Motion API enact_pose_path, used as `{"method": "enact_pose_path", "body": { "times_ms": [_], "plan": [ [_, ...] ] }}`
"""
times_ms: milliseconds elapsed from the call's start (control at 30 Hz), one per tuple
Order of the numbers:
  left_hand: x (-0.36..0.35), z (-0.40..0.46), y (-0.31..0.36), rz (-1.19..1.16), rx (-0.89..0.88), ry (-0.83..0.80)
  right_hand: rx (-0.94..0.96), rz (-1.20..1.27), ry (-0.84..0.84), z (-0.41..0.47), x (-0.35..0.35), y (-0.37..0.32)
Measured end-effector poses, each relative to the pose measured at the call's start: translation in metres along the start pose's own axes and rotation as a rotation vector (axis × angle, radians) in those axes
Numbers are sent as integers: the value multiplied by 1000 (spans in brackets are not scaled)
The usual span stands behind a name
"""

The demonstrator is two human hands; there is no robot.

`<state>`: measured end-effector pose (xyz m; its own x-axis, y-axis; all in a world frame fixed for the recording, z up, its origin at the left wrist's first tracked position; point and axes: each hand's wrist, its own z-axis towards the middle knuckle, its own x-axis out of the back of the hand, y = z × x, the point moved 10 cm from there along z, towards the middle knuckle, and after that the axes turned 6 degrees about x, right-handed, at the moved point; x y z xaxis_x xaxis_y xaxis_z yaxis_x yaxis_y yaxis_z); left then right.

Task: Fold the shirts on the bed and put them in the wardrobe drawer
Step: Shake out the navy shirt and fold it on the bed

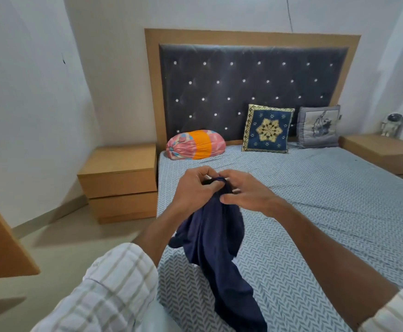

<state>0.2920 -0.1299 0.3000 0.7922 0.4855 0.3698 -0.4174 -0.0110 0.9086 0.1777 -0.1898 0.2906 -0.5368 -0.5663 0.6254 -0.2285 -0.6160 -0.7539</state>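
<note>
Item: navy shirt, bunched, held above the bed; its top edge is pinched by the left hand and right hand, fingers curled on cloth. Step judged: opening out before folding; spreading flat on the bed is called for next.

White plastered walls enclose the room, and the floor is pale grey with a light skirting strip. A wooden headboard with a dark tufted, studded panel stands against the far wall. Matching wooden bedside cabinets flank it: a two-drawer unit on the left and a low unit on the right.
</note>
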Motion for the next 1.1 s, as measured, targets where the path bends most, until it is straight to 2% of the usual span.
{"method": "enact_pose_path", "body": {
  "times_ms": [100, 167, 233, 333, 433, 500, 533, 567, 667, 700, 767, 833, 900, 933, 967, 1033, 1100],
  "plan": [
    [8, -4, 8, 102, -58, 13, -27, -364, 26, 7, 16, -5],
    [16, -6, 8, 127, -48, -30, -41, -362, 52, 8, 28, -5],
    [22, -7, -1, 151, 41, -128, -41, -352, 111, 8, 46, -10],
    [24, -15, -16, 136, 207, -318, -59, -341, 351, 5, 92, -13],
    [20, -22, -13, -128, 300, -453, -125, -520, 463, -1, 121, -10],
    [11, -25, 0, -307, 326, -489, -236, -688, 441, 0, 121, -6],
    [6, -23, 9, -401, 318, -478, -279, -697, 421, 1, 117, -5],
    [1, -17, 15, -487, 296, -451, -278, -600, 400, 4, 110, -6],
    [-8, -5, 33, -650, 277, -321, -236, 229, 308, 4, 76, -15],
    [-12, -2, 36, -669, 286, -301, -210, 406, 254, 3, 66, -21],
    [-24, -1, 42, -741, 328, -313, -139, 428, 163, 1, 59, -34],
    [-36, -2, 46, -792, 395, -326, -98, 123, 167, 0, 63, -37],
    [-45, -3, 54, -750, 386, -331, -104, -289, 274, 4, 78, -38],
    [-45, -3, 58, -700, 353, -306, -95, -396, 358, 4, 88, -43],
    [-43, -1, 59, -635, 306, -267, -77, -404, 432, 3, 98, -47],
    [-34, 6, 54, -446, 203, -172, -22, -257, 511, 3, 115, -49],
    [-19, 15, 40, -52, 88, -55, 47, -40, 474, 7, 123, -55]
  ]
}}
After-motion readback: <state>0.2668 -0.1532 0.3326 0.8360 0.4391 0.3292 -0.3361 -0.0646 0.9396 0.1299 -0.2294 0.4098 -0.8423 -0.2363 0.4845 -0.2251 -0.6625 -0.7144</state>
